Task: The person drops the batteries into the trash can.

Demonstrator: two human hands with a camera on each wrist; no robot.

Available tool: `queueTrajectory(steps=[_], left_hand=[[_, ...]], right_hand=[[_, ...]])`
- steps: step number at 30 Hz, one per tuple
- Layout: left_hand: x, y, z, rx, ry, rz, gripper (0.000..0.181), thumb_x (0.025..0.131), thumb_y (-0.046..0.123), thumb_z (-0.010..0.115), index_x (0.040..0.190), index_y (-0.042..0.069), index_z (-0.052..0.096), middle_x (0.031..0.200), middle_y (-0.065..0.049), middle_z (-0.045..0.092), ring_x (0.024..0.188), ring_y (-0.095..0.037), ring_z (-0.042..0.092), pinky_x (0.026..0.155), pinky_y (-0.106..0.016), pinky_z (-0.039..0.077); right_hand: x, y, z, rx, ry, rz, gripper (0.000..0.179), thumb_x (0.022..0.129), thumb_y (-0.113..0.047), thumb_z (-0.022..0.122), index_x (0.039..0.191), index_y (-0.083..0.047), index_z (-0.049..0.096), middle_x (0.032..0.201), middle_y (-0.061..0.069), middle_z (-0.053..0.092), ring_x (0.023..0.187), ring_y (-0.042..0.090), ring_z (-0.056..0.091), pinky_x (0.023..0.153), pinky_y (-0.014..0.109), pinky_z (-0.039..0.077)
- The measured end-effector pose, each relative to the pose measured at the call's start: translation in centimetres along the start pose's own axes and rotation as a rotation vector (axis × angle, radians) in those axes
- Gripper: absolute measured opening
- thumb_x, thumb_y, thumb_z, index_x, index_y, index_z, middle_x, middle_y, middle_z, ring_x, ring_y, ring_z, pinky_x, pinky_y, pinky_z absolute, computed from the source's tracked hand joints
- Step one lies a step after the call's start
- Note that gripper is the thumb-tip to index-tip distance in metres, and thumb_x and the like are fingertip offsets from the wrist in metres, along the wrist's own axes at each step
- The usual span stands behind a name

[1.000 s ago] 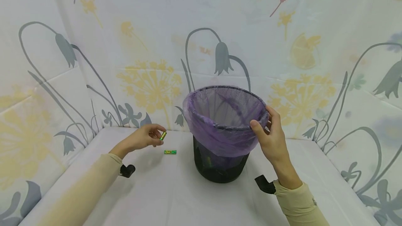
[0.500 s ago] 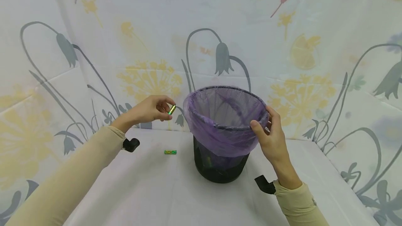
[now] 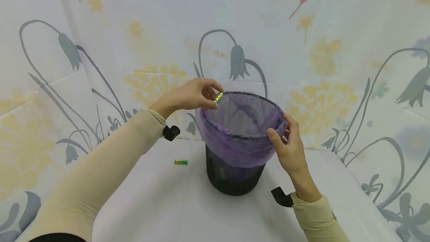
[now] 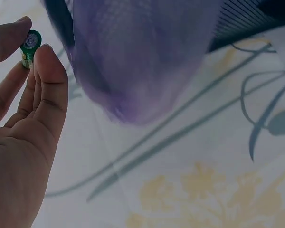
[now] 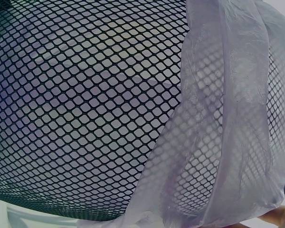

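Note:
My left hand [image 3: 196, 94] pinches a green and gold battery [image 3: 218, 97] between thumb and fingertips, at the left back rim of the bin. In the left wrist view the end of this battery [image 4: 31, 41] faces the camera. A black mesh wastebasket [image 3: 215, 173] stands upright on the white surface, lined with a purple bin bag [image 3: 235, 150] folded over its rim. My right hand [image 3: 291, 150] grips the bin's right rim, thumb on the near side and fingers behind. A second battery [image 3: 181, 162] lies on the surface, left of the bin.
The bin stands on a white-covered table [image 3: 188, 212]. A cloth printed with flowers [image 3: 238, 62] rises behind it and along both sides. In the right wrist view, mesh [image 5: 95, 104] and the bag's overhang [image 5: 242, 109] fill most of the picture.
My left hand has lifted the battery from near the table and carried it up and right to the bin's rim. The right hand keeps its grip; the second battery stays in place.

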State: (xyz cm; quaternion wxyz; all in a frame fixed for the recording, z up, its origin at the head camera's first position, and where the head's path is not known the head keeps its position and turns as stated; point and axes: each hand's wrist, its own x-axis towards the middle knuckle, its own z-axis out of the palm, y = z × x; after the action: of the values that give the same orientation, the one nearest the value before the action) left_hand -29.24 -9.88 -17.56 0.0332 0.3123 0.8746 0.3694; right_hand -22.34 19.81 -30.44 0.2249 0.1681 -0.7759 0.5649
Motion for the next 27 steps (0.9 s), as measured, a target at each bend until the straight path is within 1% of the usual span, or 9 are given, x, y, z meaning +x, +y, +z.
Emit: queueTrajectory(steps=[4, 6, 10, 14, 17, 20, 24, 27], left_hand=[[1.7, 0.7, 1.3, -0.029, -0.031, 0.020, 0.044, 0.084, 0.010, 0.073, 0.125, 0.013, 0.057, 0.101, -0.011, 0.058, 0.091, -0.022, 0.063, 0.079, -0.042, 0.052], [2.5, 0.8, 2.0, -0.033, -0.045, 0.035, 0.044, 0.085, 0.010, 0.072, 0.125, 0.012, 0.057, 0.101, -0.011, 0.058, 0.089, -0.022, 0.063, 0.079, -0.041, 0.053], [3.9, 0.9, 3.3, -0.029, -0.067, 0.050, 0.042, 0.085, 0.011, 0.073, 0.124, 0.013, 0.057, 0.101, -0.010, 0.058, 0.087, -0.020, 0.063, 0.076, -0.035, 0.054], [4.8, 0.9, 4.4, -0.016, -0.081, 0.050, 0.044, 0.084, 0.012, 0.074, 0.125, 0.012, 0.058, 0.101, -0.009, 0.058, 0.086, -0.021, 0.063, 0.075, -0.034, 0.054], [5.3, 0.9, 5.0, -0.001, -0.092, 0.044, 0.047, 0.084, 0.012, 0.075, 0.127, 0.010, 0.057, 0.102, -0.009, 0.059, 0.084, -0.022, 0.063, 0.075, -0.033, 0.054], [5.5, 0.9, 5.5, 0.009, -0.109, 0.033, 0.049, 0.085, 0.013, 0.074, 0.129, 0.009, 0.055, 0.104, -0.009, 0.059, 0.085, -0.023, 0.063, 0.075, -0.031, 0.054], [5.5, 0.9, 5.8, 0.020, -0.128, 0.020, 0.048, 0.085, 0.013, 0.073, 0.130, 0.010, 0.054, 0.106, -0.009, 0.058, 0.086, -0.023, 0.064, 0.074, -0.030, 0.053], [5.4, 0.9, 6.0, 0.045, -0.130, 0.015, 0.048, 0.085, 0.012, 0.073, 0.129, 0.012, 0.055, 0.105, -0.009, 0.058, 0.085, -0.021, 0.064, 0.075, -0.030, 0.052]], right_hand=[[0.1, -0.1, 0.1, 0.012, -0.010, -0.002, 0.064, 0.094, -0.022, 0.059, 0.148, -0.017, 0.025, 0.140, 0.009, 0.039, 0.123, 0.027, 0.045, 0.099, 0.032, 0.038], [0.1, -0.1, 0.1, 0.012, -0.011, -0.001, 0.064, 0.094, -0.022, 0.059, 0.148, -0.017, 0.025, 0.140, 0.009, 0.039, 0.123, 0.027, 0.045, 0.099, 0.031, 0.038], [0.1, -0.1, 0.0, 0.003, -0.003, 0.005, 0.064, 0.094, -0.023, 0.060, 0.148, -0.017, 0.025, 0.139, 0.009, 0.039, 0.124, 0.027, 0.045, 0.099, 0.032, 0.038], [0.0, -0.2, 0.0, 0.007, 0.002, 0.009, 0.065, 0.094, -0.023, 0.060, 0.148, -0.016, 0.025, 0.140, 0.008, 0.039, 0.124, 0.027, 0.045, 0.099, 0.034, 0.038], [-0.1, -0.1, 0.0, 0.007, 0.002, 0.015, 0.065, 0.094, -0.023, 0.059, 0.148, -0.016, 0.024, 0.140, 0.009, 0.040, 0.124, 0.027, 0.044, 0.100, 0.036, 0.037], [-0.1, -0.1, 0.0, 0.004, 0.000, 0.018, 0.065, 0.094, -0.023, 0.059, 0.148, -0.017, 0.024, 0.140, 0.010, 0.040, 0.125, 0.027, 0.044, 0.101, 0.041, 0.036], [0.1, -0.2, 0.0, 0.010, -0.011, 0.015, 0.066, 0.094, -0.025, 0.059, 0.149, -0.017, 0.023, 0.142, 0.009, 0.038, 0.126, 0.027, 0.043, 0.102, 0.046, 0.035], [0.1, -0.3, 0.0, 0.010, -0.013, 0.010, 0.066, 0.094, -0.024, 0.059, 0.149, -0.018, 0.022, 0.142, 0.008, 0.037, 0.126, 0.027, 0.042, 0.102, 0.047, 0.034]])
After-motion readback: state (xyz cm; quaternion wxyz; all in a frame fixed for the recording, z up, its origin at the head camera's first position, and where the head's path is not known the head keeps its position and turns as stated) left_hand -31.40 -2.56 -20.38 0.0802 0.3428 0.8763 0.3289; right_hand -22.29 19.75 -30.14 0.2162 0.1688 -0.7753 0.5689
